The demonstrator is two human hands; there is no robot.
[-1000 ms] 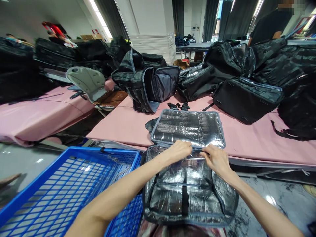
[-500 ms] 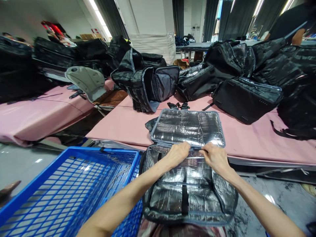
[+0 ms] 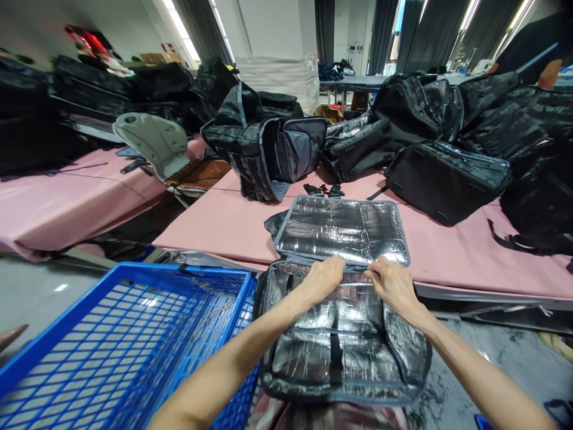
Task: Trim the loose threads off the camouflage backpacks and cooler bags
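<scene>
- Silver-lined bag (image 3: 308,358) is open, body in front of the pink table (image 3: 447,257)'s near edge; lid (image 3: 340,224) folded back flat on the tabletop, foil side up
- Left hand (image 3: 323,279): at the far rim, by the lid seam, left of its middle; fingers curled in, tips hidden; can't tell if they grip
- Right hand (image 3: 394,285): same rim, right of left hand, short gap between; thumb and forefinger pinched on the edge
- Bag relative to fingers: lid just beyond them; main compartment below and toward the wearer, black strap (image 3: 335,355) down its middle, well clear of the fingertips
- Blue basket (image 3: 179,270) sits just left of the bag, under the left forearm
</scene>
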